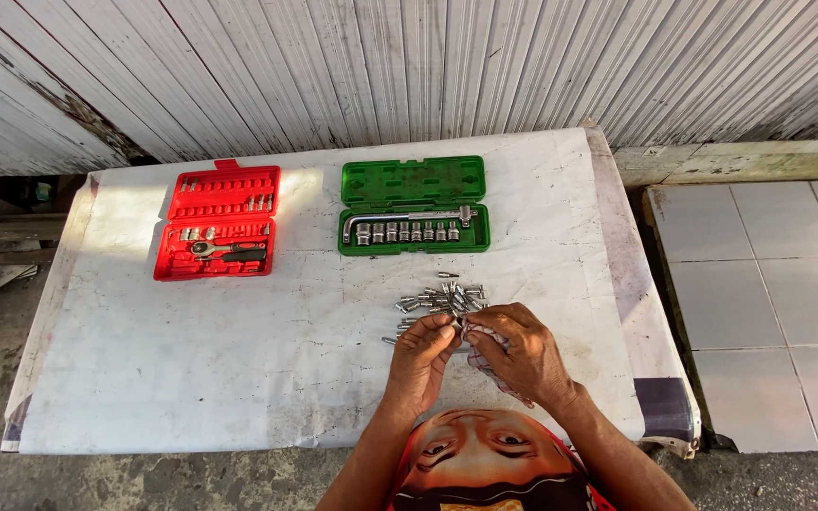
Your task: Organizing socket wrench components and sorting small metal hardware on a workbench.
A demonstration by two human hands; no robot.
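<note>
Nearest the camera, the left hand [420,358] and the right hand [520,352] are meeting over the worktop [239,360], fingers curling shut together on a small cloth [485,333]; whether a metal piece is pinched inside, I cannot tell. Just beyond the knuckles, a heap of small metal sockets and bits [437,301] is lying loose, partly hidden by the fingers. Farther back, an open green socket case [415,205] is sitting with its bent handle and sockets, and to its left an open red tool case [217,222] is holding a ratchet.

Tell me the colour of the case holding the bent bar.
Green case, seen in the head view.
</note>
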